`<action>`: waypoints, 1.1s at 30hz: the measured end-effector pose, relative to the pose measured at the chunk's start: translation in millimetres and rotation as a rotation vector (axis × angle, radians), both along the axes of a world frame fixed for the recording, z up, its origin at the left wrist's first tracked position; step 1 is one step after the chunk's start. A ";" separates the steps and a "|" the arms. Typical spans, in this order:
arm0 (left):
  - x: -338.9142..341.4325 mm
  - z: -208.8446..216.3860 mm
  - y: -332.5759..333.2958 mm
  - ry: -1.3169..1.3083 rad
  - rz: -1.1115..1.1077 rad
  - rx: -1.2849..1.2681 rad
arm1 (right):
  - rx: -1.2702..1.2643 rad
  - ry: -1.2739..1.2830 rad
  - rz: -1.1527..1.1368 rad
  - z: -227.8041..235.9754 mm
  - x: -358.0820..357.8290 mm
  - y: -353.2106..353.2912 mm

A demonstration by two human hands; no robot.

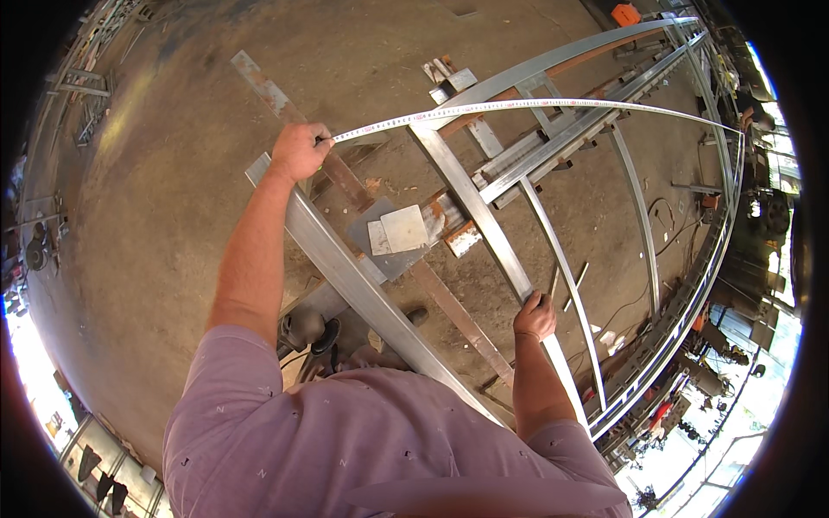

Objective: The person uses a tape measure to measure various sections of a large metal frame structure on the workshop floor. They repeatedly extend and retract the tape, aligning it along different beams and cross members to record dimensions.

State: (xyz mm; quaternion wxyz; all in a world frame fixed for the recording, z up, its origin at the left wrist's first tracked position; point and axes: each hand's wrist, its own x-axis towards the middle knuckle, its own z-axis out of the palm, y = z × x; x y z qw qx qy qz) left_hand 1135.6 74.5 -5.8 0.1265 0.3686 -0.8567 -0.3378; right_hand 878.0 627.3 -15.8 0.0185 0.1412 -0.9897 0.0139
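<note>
My left hand [299,152] is closed on the end of a tape measure [492,106], next to the far corner of a square steel tube [345,281]. From there the blade arcs off to the right, above a welded metal frame [509,82], toward the far right edge. My right hand [535,317] is wrapped round a crossbar [475,203] of that frame, with the fingers curled over it. The near stretch of the square tube passes close in front of my body.
Thin square plates [404,229] lie on a support under the frame. A rusty flat bar [345,180] runs slantwise below. Another person [753,112] is at the far right, near the tape's other end. An orange box [625,15] stands at the back; cables [663,211] lie on the floor.
</note>
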 end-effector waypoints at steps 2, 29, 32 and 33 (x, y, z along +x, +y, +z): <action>-0.9 2.1 0.2 -0.024 0.013 0.018 | -0.001 0.007 0.003 -1.1 -0.5 0.0; -1.3 4.7 1.1 -0.047 0.019 0.036 | 0.017 -0.015 -0.009 -3.0 -1.0 4.0; -1.0 2.7 1.0 -0.047 0.022 0.027 | 0.009 -0.020 -0.009 -2.3 -0.8 3.3; -0.7 1.6 0.7 -0.047 0.022 0.022 | 0.014 -0.021 -0.011 -1.8 -0.5 2.8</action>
